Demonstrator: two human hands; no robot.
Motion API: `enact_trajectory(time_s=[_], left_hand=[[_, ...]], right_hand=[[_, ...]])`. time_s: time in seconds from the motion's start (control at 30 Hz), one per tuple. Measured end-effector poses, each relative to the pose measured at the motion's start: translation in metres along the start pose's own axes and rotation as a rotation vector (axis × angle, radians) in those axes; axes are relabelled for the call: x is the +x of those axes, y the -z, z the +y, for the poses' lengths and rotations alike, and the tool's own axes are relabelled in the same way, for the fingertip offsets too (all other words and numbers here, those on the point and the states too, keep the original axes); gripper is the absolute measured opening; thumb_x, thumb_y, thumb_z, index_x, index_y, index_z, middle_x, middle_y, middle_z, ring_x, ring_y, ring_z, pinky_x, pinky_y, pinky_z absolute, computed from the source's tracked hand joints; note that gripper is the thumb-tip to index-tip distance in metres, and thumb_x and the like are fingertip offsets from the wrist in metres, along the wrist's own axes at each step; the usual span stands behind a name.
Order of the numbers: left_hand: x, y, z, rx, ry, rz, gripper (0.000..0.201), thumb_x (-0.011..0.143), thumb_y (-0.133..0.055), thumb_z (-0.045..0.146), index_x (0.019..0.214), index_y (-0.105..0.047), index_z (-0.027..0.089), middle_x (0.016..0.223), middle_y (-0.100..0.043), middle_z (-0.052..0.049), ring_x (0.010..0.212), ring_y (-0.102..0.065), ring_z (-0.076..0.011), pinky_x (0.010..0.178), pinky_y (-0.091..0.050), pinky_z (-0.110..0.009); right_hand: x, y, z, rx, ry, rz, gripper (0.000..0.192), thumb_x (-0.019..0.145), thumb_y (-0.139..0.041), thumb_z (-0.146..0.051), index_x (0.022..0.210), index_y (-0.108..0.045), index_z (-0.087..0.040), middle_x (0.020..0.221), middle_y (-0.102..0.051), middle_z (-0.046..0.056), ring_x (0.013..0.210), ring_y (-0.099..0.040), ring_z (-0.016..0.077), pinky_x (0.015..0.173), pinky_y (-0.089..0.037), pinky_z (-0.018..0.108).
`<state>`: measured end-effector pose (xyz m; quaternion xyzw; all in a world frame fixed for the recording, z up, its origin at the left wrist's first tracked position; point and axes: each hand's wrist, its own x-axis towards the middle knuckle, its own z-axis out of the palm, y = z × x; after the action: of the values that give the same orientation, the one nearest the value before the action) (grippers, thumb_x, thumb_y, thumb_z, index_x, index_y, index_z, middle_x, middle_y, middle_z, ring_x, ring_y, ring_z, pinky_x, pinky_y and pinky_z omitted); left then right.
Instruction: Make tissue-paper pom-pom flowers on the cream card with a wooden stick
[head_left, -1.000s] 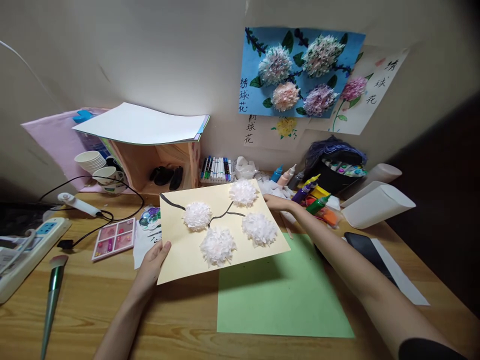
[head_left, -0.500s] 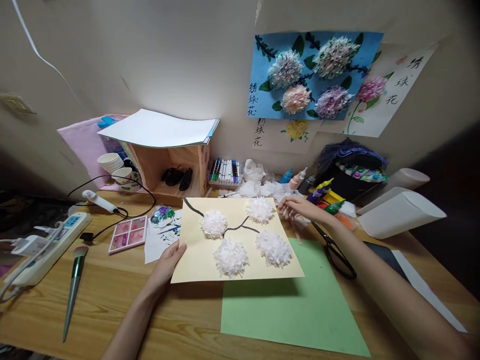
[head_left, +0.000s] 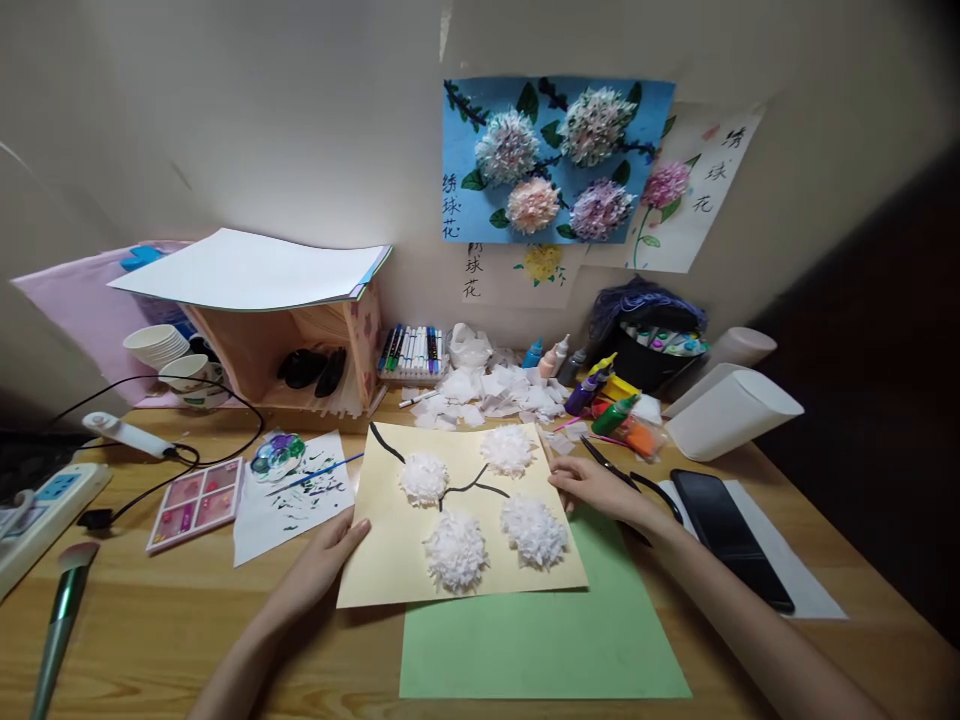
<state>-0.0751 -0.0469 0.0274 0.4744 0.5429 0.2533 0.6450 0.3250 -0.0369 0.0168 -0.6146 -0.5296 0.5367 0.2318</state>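
Observation:
A cream sheet of paper [head_left: 390, 570] carries black painted branches and several fluffy white paper flowers [head_left: 456, 550]. It is held up a little, tilted, over a green sheet of paper [head_left: 540, 655] on the table. My left hand [head_left: 334, 552] is closed on its left edge, thumb on top. At the right edge, my right hand [head_left: 596, 488] pinches the cream sheet, its lower fingers partly hidden. Close beyond the right hand lie black-handled scissors [head_left: 611, 465], partly covered by that hand and forearm.
White paper scraps [head_left: 502, 392], markers [head_left: 412, 350] and paint bottles [head_left: 613, 415] line the back. To the left are a paint palette [head_left: 196, 503], a stained paper [head_left: 296, 510] and a makeup brush [head_left: 66, 620]. A phone [head_left: 727, 535] lies right. A flower picture [head_left: 559, 160] hangs on the wall.
My right hand has come from beside the scraps to the cream sheet's right edge and taken hold there. The sheet sits lower in view, and the camera view has shifted right.

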Motion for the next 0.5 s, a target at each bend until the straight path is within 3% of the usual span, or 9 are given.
enact_trajectory(time_s=[0.17, 0.33, 0.5], left_hand=[[0.015, -0.002, -0.004, 0.053, -0.015, 0.094, 0.061, 0.079, -0.058, 0.055, 0.124, -0.053, 0.014, 0.122, -0.063, -0.011, 0.104, -0.061, -0.0273, 0.085, -0.050, -0.034], [0.029, -0.005, 0.004, 0.029, -0.029, 0.058, 0.063, 0.078, -0.058, 0.058, 0.122, -0.052, 0.013, 0.120, -0.063, -0.014, 0.102, -0.063, -0.0286, 0.080, -0.051, -0.034], [0.033, -0.008, 0.008, 0.034, -0.050, 0.012, 0.059, 0.078, -0.059, 0.056, 0.118, -0.055, 0.014, 0.117, -0.065, -0.013, 0.099, -0.064, -0.0273, 0.082, -0.050, -0.034]], right_hand=[[0.005, 0.008, 0.004, -0.247, 0.043, 0.165, 0.024, 0.082, -0.045, -0.028, 0.094, -0.060, -0.014, 0.070, -0.067, 0.003, 0.062, -0.063, 0.0152, 0.061, -0.048, 0.027], [0.006, 0.020, -0.003, -0.644, 0.064, 0.260, 0.026, 0.083, -0.043, -0.026, 0.093, -0.065, -0.016, 0.076, -0.070, 0.005, 0.073, -0.064, 0.0187, 0.065, -0.042, 0.027], [0.007, 0.029, -0.007, -0.763, 0.020, 0.290, 0.021, 0.083, -0.046, -0.024, 0.089, -0.064, -0.017, 0.086, -0.070, 0.007, 0.080, -0.063, 0.0192, 0.067, -0.039, 0.026]])
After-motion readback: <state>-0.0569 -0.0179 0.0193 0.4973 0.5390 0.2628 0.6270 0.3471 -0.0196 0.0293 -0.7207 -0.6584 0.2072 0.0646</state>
